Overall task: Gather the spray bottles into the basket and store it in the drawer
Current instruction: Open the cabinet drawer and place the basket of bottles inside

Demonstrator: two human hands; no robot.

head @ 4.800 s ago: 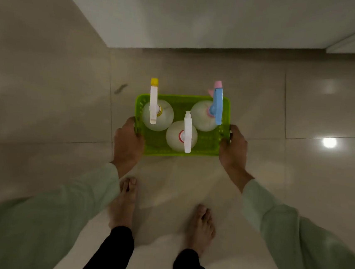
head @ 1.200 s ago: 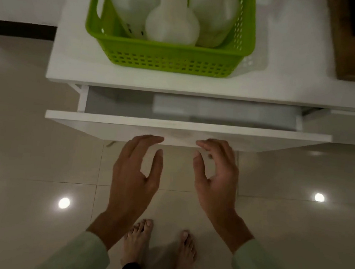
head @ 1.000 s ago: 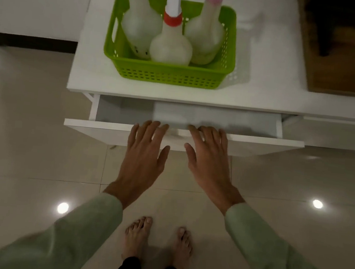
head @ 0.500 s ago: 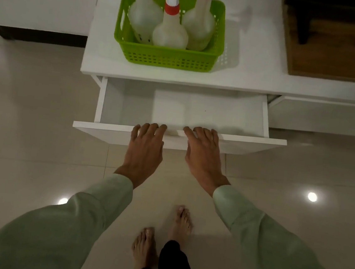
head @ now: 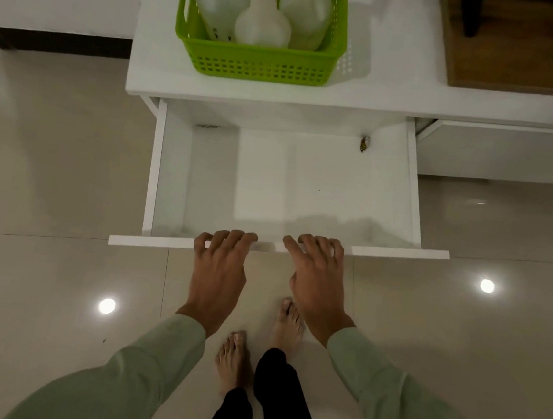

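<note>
Head view, looking straight down: your left hand (head: 219, 268) has its fingers hooked over the front edge of the drawer (head: 178, 166), curled on the panel rather than spread, and just beside it your right hand (head: 317, 277) grips the same edge the same way. That drawer stands wide open and bare but for a small speck near its back right corner. Up on the white counter (head: 397, 96), the green basket (head: 262, 62) sits near the front lip with three spray bottles (head: 262, 27) standing upright inside, packed close together. Their tops are cut off by the frame. Expect that load to be on the heavy side if the bottles are full, and top-heavy too. The basket is thin perforated plastic, so it may flex. Take it by both short sides, one hand each, near the rim, keep it level, and lower it flat into the drawer.
</note>
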